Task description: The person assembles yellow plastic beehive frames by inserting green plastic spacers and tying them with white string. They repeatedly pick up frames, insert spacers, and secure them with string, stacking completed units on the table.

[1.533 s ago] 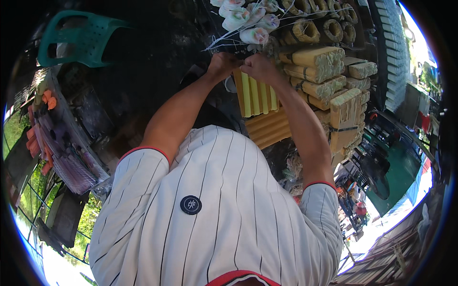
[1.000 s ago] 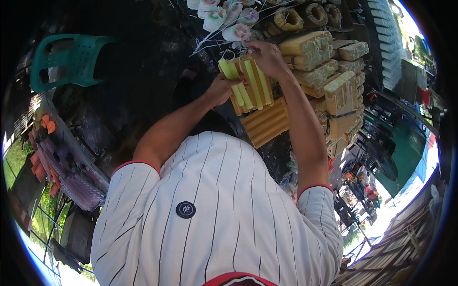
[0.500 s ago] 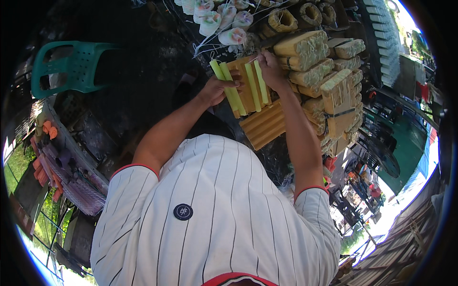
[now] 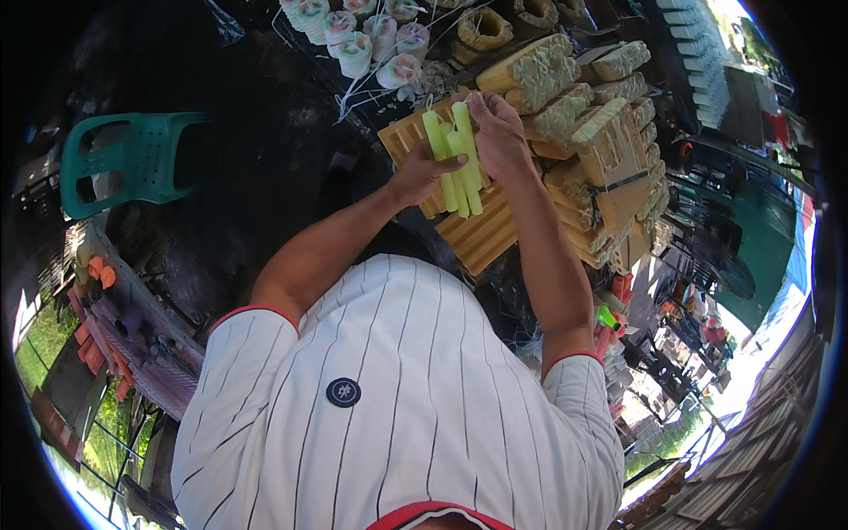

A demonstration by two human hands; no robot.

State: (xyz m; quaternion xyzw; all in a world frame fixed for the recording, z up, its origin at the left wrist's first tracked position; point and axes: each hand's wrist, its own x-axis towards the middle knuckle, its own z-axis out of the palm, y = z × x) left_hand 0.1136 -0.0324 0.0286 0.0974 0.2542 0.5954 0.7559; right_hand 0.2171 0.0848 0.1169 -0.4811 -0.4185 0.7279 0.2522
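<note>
A small bundle of slim yellow-green candles is gathered over the grooved mould pieces. My left hand is closed round the bundle, its thumb across the front. At the bundle's upper right my right hand pinches the top end of a candle. Behind the candles lies a tan mould half with grooves, partly covered by them and my hands. A second grooved mould half rests just below, nearer to me.
Tan mould blocks, some strapped, are stacked on the right. White bundles with strings and hollow tan moulds lie at the far side. A green plastic chair stands to the left, with orange and purple items nearer.
The candles that lay apart on the grooved mould are now together in my left hand. My right hand has brought its candles left, against the others.
</note>
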